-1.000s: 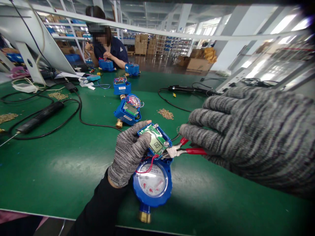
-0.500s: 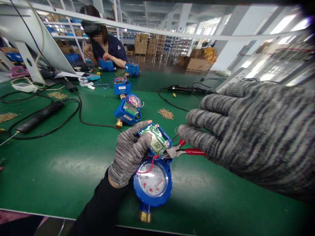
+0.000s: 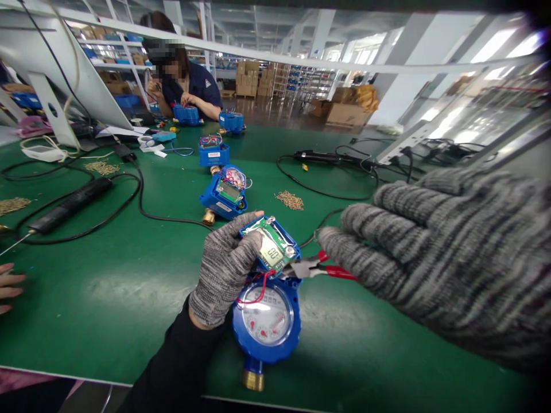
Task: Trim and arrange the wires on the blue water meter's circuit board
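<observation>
My left hand [image 3: 224,272], in a grey fingerless glove, is closed round the open blue housing of a water meter [image 3: 267,341]. Its thumb lies on the green circuit board [image 3: 279,236] beside a lit display. The meter's round dial faces up, its brass pipe end toward me, and red wires loop from the board over the dial. My right hand [image 3: 434,252], large and close in a grey glove, is shut on red-handled cutting pliers [image 3: 305,268]. Their jaws are at the lower right corner of the board; what lies between them is too small to tell.
Other blue meters [image 3: 224,195] stand in a row beyond. Small screws [image 3: 290,200] lie in piles. Black electric screwdrivers [image 3: 71,205] with cables rest left and far right. Another person's hand [image 3: 8,288] shows at the left edge; a co-worker [image 3: 202,86] sits opposite.
My right hand has dropped slightly and shifted right, with the pliers' handles a little lower. Another person's hand has come further into view at the left edge. My left hand has barely moved.
</observation>
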A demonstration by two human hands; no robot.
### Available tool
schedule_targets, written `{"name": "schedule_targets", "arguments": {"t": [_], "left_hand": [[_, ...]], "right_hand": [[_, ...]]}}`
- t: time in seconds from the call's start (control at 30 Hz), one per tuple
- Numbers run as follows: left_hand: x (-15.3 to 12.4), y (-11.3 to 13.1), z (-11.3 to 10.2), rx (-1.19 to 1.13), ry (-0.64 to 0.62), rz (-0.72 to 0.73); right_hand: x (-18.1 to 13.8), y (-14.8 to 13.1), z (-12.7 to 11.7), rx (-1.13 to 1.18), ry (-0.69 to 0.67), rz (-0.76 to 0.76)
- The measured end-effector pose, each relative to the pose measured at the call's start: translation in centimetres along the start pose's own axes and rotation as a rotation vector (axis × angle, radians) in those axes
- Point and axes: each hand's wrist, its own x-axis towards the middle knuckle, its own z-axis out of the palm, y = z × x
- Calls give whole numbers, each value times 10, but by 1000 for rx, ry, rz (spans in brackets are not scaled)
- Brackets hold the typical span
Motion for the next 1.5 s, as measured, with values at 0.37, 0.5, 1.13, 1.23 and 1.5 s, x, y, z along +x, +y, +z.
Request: {"name": "schedule_targets", "arguments": {"t": [0.37, 0.5, 1.13, 1.23, 1.5], "left_hand": [[-3, 2, 1, -33, 1, 4], [-5, 1, 1, -30, -10, -7], [-6, 1, -1, -49, -29, -25], [-5, 0, -1, -42, -42, -33], [-6, 2, 1, -64, -32, -15]], "right_hand": [[1, 16, 18, 97, -31, -53], [1, 17, 20, 148, -72, -42], [-2, 15, 24, 171, -8, -22], [-2, 16, 24, 203, -23, -32], [2, 19, 29, 254, 46, -38]]}}
